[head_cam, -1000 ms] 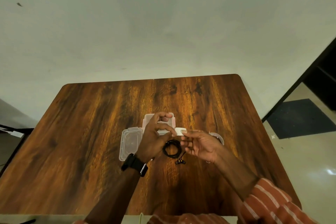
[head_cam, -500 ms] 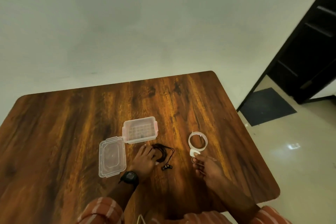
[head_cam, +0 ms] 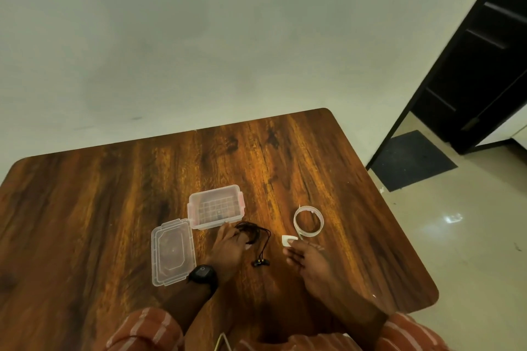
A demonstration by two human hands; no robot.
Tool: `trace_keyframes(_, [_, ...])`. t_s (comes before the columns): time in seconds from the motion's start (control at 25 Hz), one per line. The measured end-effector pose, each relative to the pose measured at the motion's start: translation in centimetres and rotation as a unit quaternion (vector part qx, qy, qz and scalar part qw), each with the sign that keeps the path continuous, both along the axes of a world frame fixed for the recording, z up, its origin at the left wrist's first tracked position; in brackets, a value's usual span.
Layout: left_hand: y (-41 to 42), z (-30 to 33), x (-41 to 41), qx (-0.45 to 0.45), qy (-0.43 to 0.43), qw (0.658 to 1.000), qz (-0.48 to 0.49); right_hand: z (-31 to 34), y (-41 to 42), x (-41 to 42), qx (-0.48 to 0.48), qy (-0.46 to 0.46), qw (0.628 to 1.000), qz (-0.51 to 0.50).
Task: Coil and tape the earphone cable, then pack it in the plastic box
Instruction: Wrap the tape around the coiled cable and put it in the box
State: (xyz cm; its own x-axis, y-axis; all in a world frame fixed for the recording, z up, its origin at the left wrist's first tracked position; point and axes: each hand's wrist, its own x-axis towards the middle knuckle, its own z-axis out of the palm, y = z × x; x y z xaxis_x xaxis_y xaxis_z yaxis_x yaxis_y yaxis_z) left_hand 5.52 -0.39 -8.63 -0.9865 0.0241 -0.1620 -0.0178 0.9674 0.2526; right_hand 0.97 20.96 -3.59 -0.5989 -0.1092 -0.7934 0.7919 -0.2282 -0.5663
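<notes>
- L hand (head_cam: 228, 245) pins the earphone cable (head_cam: 252, 232) flat on the bench (head_cam: 114, 208); fingers pressed on the coil's near-left edge, closed on nothing.
- Coil lies just in front of the plastic box (head_cam: 216, 206); earbuds (head_cam: 261, 263) trail toward me, loose.
- R hand (head_cam: 306, 258): fingertips hold a white tape piece (head_cam: 286, 240), tape roll (head_cam: 308, 221) just beyond. Pinched or only touching, I can't tell.
- Step, as I judge it: tape the coil. I keep L-hand pressure so loops don't spring, bring the strip across one side of the coil, wrap, press ends together.
- Risk: strip sticking to fingers or bench first.
- Lid (head_cam: 172, 252) is off, left of box; box is open, w/ nothing inside.
- Bench: dark wood grain, rounded corners. Room: plain wall, tiled floor, dark mat (head_cam: 410, 161) by a doorway, right.
</notes>
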Motion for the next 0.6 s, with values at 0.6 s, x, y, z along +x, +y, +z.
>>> trace_keyframes(0.6, [3.4,5.4,-0.4,0.266,0.171,0.932,0.177,0.9,-7.9,-1.5,-0.072,-0.035,0.996,-0.026])
